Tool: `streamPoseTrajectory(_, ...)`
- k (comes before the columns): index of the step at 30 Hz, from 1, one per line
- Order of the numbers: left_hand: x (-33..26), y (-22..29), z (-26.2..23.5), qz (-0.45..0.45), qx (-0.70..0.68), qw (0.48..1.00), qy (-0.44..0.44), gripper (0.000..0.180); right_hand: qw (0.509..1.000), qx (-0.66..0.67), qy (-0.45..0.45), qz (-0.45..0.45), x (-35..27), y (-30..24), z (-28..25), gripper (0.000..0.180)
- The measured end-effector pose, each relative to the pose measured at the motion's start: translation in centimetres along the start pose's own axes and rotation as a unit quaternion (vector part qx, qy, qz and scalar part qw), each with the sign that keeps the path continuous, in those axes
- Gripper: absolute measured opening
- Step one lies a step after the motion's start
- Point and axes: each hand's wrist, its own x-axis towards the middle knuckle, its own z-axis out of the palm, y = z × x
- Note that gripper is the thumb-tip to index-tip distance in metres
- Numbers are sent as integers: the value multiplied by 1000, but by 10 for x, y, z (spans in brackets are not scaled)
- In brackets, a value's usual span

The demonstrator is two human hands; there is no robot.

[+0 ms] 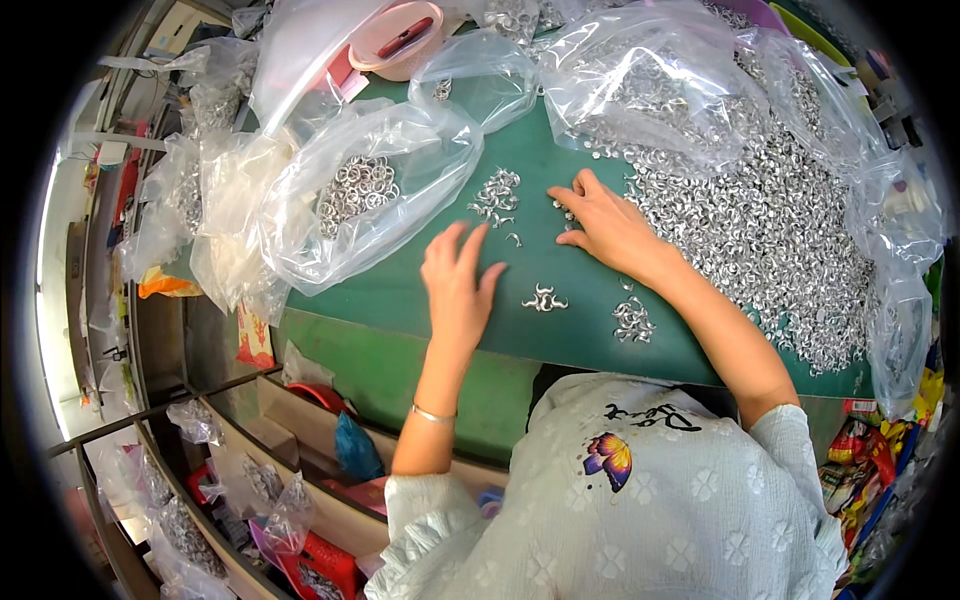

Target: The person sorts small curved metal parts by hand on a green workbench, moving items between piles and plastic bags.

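My left hand (pixel 458 280) lies flat, fingers spread, on the green table mat (pixel 400 290), holding nothing. A small cluster of silver metal pieces (pixel 544 299) sits just to its right. My right hand (pixel 603 222) rests on the mat with its fingers curled over a few small silver pieces (pixel 566 212); whether it grips any is unclear. Beside it spreads a large heap of shiny metal rings (pixel 770 240). Another small pile (pixel 496 193) lies between my hands, farther back, and one more pile (pixel 633 321) sits under my right forearm.
A clear plastic bag with metal rings (pixel 355 190) lies at the left. More clear bags (pixel 640 80) cover the back of the table, beside a pink lidded tub (pixel 395 40). Shelves with bags and boxes (pixel 250 480) stand below left.
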Motion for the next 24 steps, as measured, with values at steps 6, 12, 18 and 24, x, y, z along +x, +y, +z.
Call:
streamPoseTrajectory(6, 53, -16, 31, 149, 72, 976, -139, 64, 1000, 12, -11, -16, 5, 5, 3, 49)
streamPoseTrajectory(12, 82, -39, 50, 185, 19, 973, -134, 43, 1000, 17, 5, -21, 6, 0, 14, 40)
streamPoseTrajectory(18, 89, -60, 61, 97, -88, 988, -84, 31, 998, 20, 21, -62, 11, -13, 32, 36)
streamPoseTrajectory(24, 93, -63, 50, 134, 1, 991, -11, 31, 995, 27, 7, -96, 18, -38, 45, 33)
